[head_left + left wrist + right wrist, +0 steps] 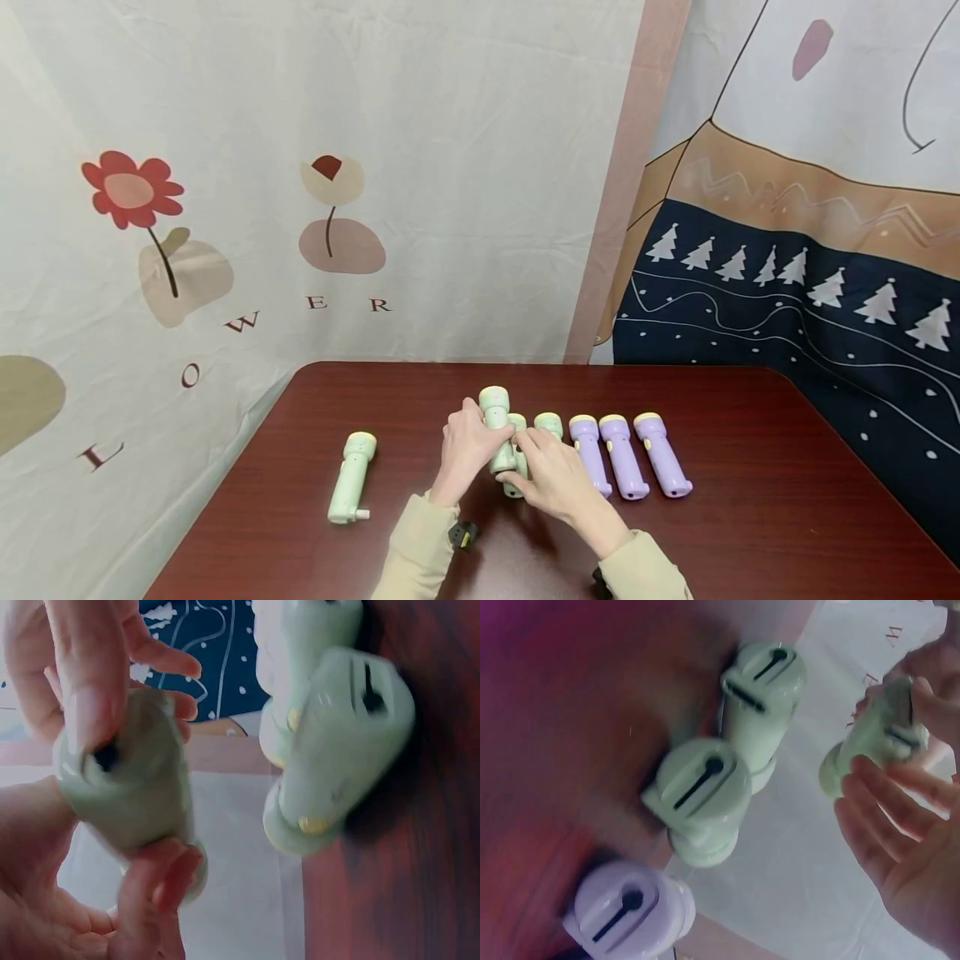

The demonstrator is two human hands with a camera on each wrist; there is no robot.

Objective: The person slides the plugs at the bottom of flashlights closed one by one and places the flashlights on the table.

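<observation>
A pale green flashlight (pixel 495 414) with a yellowish rim is held above the table by my left hand (pixel 467 446), whose fingers and thumb wrap its body. My right hand (pixel 558 479) is at the flashlight's base. Its thumb (pixel 94 712) presses on the end, by a dark hole. The other fingers (pixel 877 817) of that hand are spread and fairly straight in the right wrist view. Just behind the held one, a second green flashlight (pixel 352 742) stays on the table, partly covered in the head view. A third green flashlight (pixel 548 423) sits beside it, mostly behind my right hand.
Three purple flashlights, the rightmost one (pixel 663 454) set slightly apart, lie to the right on the dark red table (pixel 420 400). At the left lies a green flashlight (pixel 351 479) with a small handle sticking out at its base. Printed cloth (pixel 480 208) hangs behind the table.
</observation>
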